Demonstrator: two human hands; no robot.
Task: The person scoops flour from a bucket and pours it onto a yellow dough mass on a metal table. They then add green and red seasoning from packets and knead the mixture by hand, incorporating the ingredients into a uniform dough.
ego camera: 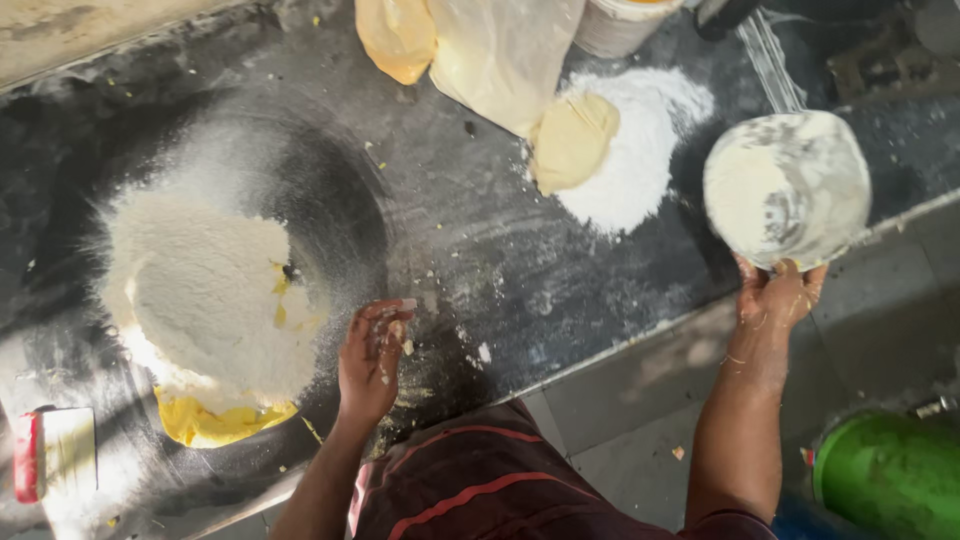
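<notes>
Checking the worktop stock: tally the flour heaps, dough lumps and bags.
Flour heaps: 2, the large heap and the white heap
Dough lumps: 2, the pale lump and the yellow lump
Plastic bags: 2, and
Total: 6

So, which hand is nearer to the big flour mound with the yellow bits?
The left hand. It hovers just right of the flour mound, fingers floured. The right hand is far to the right, holding a floured bowl at the counter's edge.

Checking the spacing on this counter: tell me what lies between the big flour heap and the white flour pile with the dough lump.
In the head view, only bare dark counter, dusted with flour, lies between the flour heap and the white pile bearing the dough lump.
</notes>
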